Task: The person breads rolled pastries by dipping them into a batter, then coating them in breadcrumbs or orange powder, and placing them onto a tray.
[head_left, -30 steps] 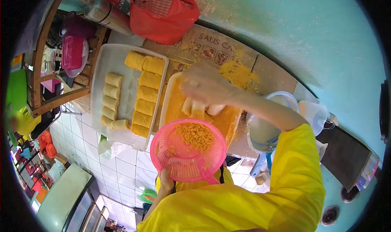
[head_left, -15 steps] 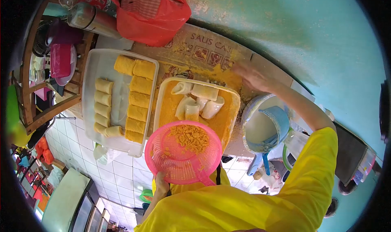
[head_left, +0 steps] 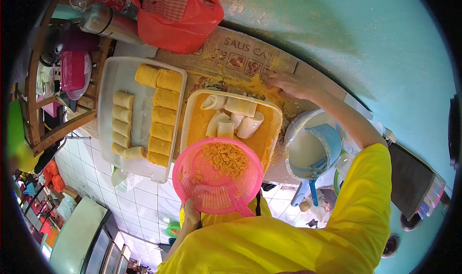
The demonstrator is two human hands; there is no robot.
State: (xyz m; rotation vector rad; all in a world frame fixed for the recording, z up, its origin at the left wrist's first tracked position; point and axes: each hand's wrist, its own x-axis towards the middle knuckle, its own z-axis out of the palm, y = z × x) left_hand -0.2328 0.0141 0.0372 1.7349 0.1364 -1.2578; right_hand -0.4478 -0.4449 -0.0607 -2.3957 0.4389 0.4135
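Observation:
My left hand (head_left: 191, 212) grips the rim of a pink colander (head_left: 192, 197), which holds clumpy orange crumbs (head_left: 225, 161). The colander overlaps the near edge of a white tub (head_left: 276, 129) of orange breadcrumbs (head_left: 197, 125). Several pale, wet-looking rolls (head_left: 250, 125) lie on those crumbs. Beyond the tub's far right corner, my right hand (head_left: 291, 85) is low over crumbs scattered on the cardboard (head_left: 211, 45). Its fingers are bunched together, and whatever is between them is hidden.
At left, a clear plastic tray (head_left: 103, 110) holds crumb-coated rolls (head_left: 166, 101) and plain rolls (head_left: 121, 120). A bucket (head_left: 288, 153) of white batter with a blue jug (head_left: 325, 139) stands at right. A red bag (head_left: 192, 24) sits at the back, near the green wall (head_left: 385, 67).
My right hand has moved slightly left and its fingers have drawn together over the scattered crumbs. The pink colander has tilted and risen slightly in my left hand.

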